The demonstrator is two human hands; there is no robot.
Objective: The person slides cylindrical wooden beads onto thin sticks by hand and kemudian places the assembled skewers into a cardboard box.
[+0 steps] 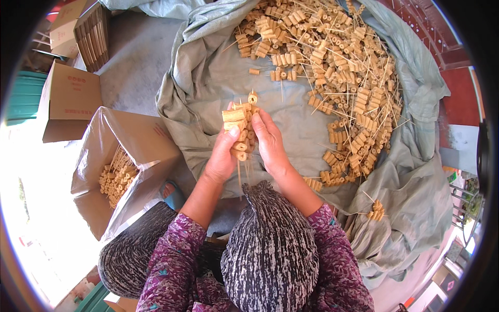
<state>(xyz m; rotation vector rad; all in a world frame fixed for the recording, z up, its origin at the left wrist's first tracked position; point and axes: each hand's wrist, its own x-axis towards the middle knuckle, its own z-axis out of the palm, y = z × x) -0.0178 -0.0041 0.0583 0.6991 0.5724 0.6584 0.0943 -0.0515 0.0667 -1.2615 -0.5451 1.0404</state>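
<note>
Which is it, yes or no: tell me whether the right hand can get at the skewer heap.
Probably yes: only grey sheet shows between the right hand and the skewer heap, though that hand is on a skewer bunch.

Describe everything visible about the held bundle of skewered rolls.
The bundle of skewered rolls is a compact cluster of short, golden-tan tubes with hollow ends, dry-looking; exact material unclear. Thin, pale, wood-like sticks extend from its lower end, and small tips poke out on top. It is held above the grey-green tarp, between left grip and right grip, the left thumb across its front.
</note>
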